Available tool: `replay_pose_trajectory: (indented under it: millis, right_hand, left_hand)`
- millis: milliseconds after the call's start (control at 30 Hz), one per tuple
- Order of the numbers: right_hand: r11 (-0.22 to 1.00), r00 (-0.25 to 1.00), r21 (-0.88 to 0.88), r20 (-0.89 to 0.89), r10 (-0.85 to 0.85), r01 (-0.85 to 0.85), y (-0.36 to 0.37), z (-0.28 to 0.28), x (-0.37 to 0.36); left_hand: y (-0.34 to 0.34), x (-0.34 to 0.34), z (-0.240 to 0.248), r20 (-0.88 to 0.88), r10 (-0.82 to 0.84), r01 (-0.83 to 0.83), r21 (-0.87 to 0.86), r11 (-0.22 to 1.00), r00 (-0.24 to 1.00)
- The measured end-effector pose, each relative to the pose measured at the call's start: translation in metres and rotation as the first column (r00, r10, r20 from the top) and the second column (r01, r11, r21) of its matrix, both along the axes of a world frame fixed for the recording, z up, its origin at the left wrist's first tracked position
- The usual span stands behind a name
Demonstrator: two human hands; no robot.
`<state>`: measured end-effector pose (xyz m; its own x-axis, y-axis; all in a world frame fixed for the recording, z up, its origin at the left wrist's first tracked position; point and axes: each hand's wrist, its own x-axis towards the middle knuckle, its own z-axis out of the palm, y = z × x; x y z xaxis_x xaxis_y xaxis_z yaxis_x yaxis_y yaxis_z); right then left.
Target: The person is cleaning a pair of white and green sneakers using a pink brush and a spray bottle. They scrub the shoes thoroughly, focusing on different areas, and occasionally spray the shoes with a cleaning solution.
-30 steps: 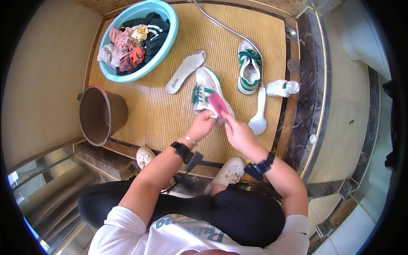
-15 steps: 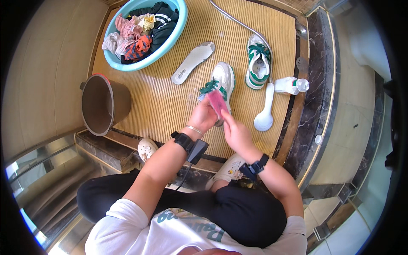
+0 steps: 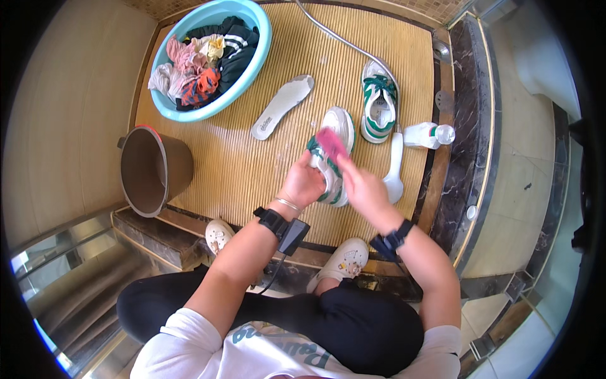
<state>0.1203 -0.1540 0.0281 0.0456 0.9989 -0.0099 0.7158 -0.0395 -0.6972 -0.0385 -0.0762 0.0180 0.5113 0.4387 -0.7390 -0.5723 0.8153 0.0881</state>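
A white sneaker with green laces lies on the slatted mat, toe pointing away from me. My left hand grips it along its left side, fingers at the edge of the shoe. In my right hand is a pink brush, slightly blurred, over the laces; whether it touches them I cannot tell. The matching sneaker stands to the right with a grey hose running over it. A loose white insole lies to the left of the held shoe.
A light-blue basin of clothes stands at the far left, and a brown bucket nearer on that side. Right of the shoes lie a white shower head and a clear bottle. A dark stone curb edges the bamboo-like mat.
The brush has moved slightly up and right, over the laces, with my right hand shifting right. My left hand has moved against the shoe's side. The whole view has shifted slightly.
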Motion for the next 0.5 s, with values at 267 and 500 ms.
replay_pose_trajectory:
  millis: [267, 500]
  right_hand:
    - [0.999, 0.996, 0.044, 0.088, 0.011, -0.015, -0.003, -0.011, 0.008]
    - [0.972, 0.976, -0.162, 0.105, 0.189, -0.171, -0.009, 0.013, 0.002]
  left_hand:
    - [0.002, 0.0, -0.007, 0.02, -0.095, 0.093, 0.076, 0.993, 0.995]
    - [0.006, -0.008, 0.003, -0.055, -0.04, 0.043, 0.062, 0.997, 0.998]
